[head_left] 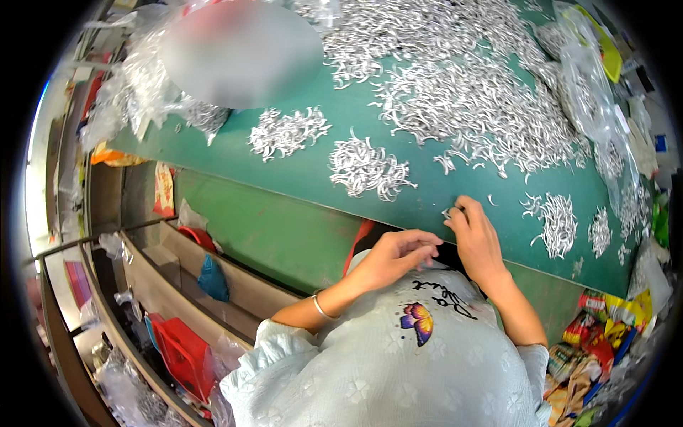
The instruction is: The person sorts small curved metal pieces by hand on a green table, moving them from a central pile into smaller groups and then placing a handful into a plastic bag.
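Observation:
My right hand point(478, 245) is at the front edge of the green table point(299, 174), thumb and fingertips pinched on a small curved silvery piece that only partly shows. My left hand point(402, 257) is just off that edge, close to the right one, with fingers curled together; whatever may be in it is hidden. Beyond the hands lies a pile of small curved silvery pieces point(366, 169), with a second small pile point(288, 133) to its left. Nearer my right hand are another pile point(558, 224) and a smaller one point(600, 231). A single loose piece point(492, 201) lies beside my right fingers.
A large heap of the same pieces point(462, 92) covers the far right of the table, beside clear plastic bags point(594, 85). More bags point(146, 78) stand far left. Wooden shelving point(228, 302) with a red plastic container point(183, 352) is at lower left; colourful packets point(597, 327) lie at lower right.

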{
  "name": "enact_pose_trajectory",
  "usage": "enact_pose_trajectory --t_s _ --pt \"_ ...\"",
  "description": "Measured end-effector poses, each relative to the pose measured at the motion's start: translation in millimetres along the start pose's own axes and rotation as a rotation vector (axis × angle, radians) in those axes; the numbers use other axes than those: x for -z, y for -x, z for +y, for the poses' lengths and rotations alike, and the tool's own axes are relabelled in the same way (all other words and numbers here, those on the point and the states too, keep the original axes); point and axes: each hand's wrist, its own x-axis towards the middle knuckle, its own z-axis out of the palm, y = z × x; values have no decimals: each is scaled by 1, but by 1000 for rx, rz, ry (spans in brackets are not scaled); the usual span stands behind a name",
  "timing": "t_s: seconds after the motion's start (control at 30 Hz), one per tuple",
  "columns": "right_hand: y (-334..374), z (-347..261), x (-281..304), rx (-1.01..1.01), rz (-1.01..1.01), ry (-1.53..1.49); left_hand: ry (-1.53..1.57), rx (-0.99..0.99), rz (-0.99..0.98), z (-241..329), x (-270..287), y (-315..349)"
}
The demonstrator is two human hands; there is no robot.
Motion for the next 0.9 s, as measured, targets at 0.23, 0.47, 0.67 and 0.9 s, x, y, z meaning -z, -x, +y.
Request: enact_pose_trajectory --t_s 0.23,0.47,0.67,0.9 --pt "-1 6 0 -54 127 -152 345 -4 93 14 -11 -7" --pt "-28 -33 13 77 79 -343 848 -186 47 12 -7 -20" --pt "-47 -30 21 60 144 -421 539 -515 467 57 59 1" --pt "-46 -22 -1 -43 -62 -515 -1346 -565 1069 49 166 -30"
